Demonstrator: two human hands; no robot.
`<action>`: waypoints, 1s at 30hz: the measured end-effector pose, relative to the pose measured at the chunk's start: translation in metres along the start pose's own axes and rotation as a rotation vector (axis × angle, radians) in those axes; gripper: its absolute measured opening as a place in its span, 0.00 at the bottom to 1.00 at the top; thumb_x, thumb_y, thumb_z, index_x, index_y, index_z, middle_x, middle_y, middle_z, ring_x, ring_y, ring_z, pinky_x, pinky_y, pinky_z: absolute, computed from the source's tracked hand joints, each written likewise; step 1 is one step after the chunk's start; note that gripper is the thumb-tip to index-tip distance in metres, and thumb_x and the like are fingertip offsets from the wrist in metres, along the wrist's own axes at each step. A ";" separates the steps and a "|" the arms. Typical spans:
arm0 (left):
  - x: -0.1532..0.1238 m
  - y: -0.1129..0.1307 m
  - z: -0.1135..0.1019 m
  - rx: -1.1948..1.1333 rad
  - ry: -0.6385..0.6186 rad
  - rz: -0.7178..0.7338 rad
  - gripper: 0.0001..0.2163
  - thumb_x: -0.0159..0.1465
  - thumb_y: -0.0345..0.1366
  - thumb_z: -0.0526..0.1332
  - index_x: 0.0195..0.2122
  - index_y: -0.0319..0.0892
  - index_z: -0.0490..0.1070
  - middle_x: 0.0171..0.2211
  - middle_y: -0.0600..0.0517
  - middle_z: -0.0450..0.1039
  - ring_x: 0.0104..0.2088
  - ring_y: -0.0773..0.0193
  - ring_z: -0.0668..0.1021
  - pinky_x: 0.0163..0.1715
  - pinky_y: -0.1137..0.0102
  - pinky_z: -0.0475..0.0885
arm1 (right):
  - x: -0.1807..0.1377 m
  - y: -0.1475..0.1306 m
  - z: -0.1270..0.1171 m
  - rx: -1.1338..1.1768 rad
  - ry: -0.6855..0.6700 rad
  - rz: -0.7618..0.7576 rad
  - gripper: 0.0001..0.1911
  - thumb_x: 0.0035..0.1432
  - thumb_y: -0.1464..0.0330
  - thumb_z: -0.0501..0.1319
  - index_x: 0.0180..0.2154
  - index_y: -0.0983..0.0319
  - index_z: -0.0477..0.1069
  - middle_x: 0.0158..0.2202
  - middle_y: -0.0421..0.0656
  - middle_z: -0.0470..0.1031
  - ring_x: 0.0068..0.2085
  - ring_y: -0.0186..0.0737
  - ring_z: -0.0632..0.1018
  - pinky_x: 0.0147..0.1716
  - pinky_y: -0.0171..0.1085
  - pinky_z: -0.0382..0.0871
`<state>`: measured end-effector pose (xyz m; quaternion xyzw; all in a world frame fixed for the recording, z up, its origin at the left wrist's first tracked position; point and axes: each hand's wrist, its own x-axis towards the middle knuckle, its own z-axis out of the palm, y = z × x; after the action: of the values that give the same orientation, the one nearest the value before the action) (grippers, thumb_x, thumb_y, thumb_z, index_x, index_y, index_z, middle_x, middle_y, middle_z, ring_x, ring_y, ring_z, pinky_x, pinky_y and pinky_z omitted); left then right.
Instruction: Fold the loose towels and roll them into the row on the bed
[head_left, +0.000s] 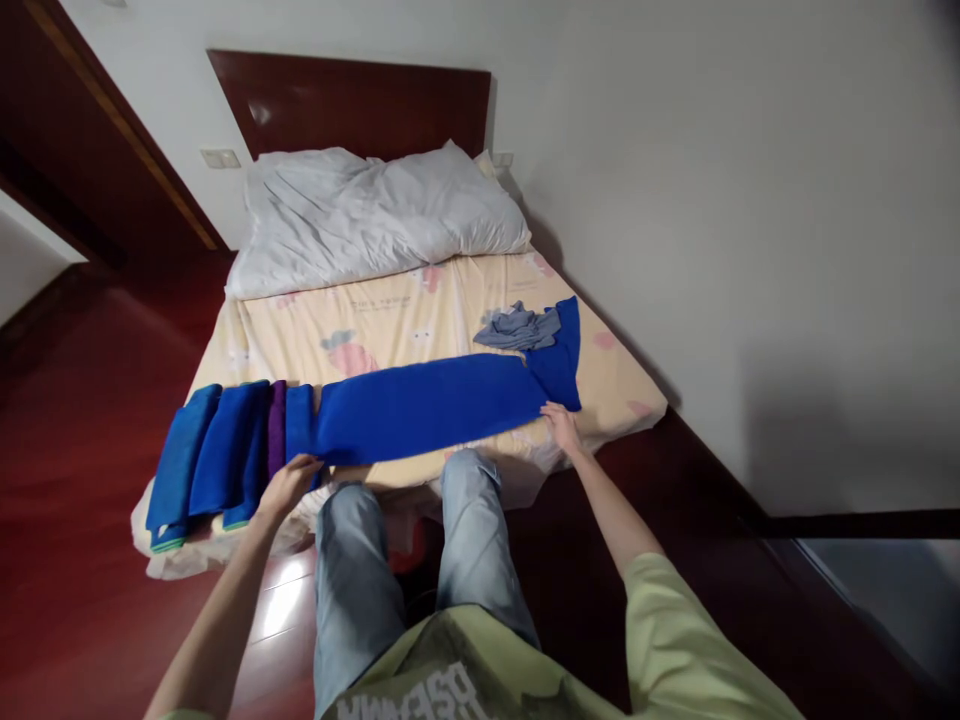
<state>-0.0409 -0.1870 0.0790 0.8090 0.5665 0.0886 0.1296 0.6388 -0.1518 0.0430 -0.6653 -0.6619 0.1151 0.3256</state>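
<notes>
A long blue towel (427, 405), laid out as a flat strip, stretches across the near part of the bed. My left hand (291, 485) pinches the near corner of its left end. Toward the other end, my right hand (561, 428) has its fingers closed on the near edge, where the strip meets a wider blue part (559, 365). A crumpled grey cloth (517, 327) rests against that wider part. Beside my left hand lie several folded cloths, among them a purple one (277, 425), a blue one (225, 450) and a teal-blue one (180, 465).
The bed (405, 310) has a pale yellow printed sheet. A white quilt or pillow (375, 215) lies at the dark wooden headboard (360, 105). A white wall (750, 250) runs along the right. My knees are against or close to the bed's front edge, above a dark red floor (90, 400).
</notes>
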 end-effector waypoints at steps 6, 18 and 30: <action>-0.005 0.015 0.041 0.058 -0.195 -0.003 0.18 0.67 0.31 0.52 0.49 0.46 0.80 0.48 0.45 0.79 0.51 0.58 0.79 0.53 0.67 0.74 | -0.042 0.026 0.029 -0.012 -0.064 0.139 0.14 0.54 0.75 0.57 0.34 0.59 0.82 0.44 0.49 0.83 0.55 0.50 0.79 0.61 0.52 0.69; -0.005 0.027 0.038 0.114 -0.347 -0.067 0.19 0.68 0.30 0.51 0.48 0.49 0.80 0.50 0.49 0.79 0.50 0.57 0.80 0.46 0.68 0.72 | -0.053 0.045 0.005 -0.069 -0.101 0.194 0.13 0.52 0.77 0.57 0.33 0.61 0.80 0.48 0.50 0.82 0.57 0.49 0.77 0.64 0.50 0.66; 0.002 0.048 0.036 0.184 -0.471 -0.181 0.24 0.62 0.21 0.49 0.54 0.44 0.75 0.54 0.44 0.74 0.52 0.56 0.79 0.51 0.65 0.72 | 0.004 0.043 0.024 -0.051 -0.172 0.390 0.25 0.65 0.64 0.53 0.61 0.62 0.70 0.60 0.53 0.74 0.62 0.51 0.73 0.65 0.51 0.63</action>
<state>0.0128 -0.2049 0.0600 0.7617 0.5963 -0.1660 0.1913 0.6596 -0.1373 0.0004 -0.7765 -0.5486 0.2156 0.2227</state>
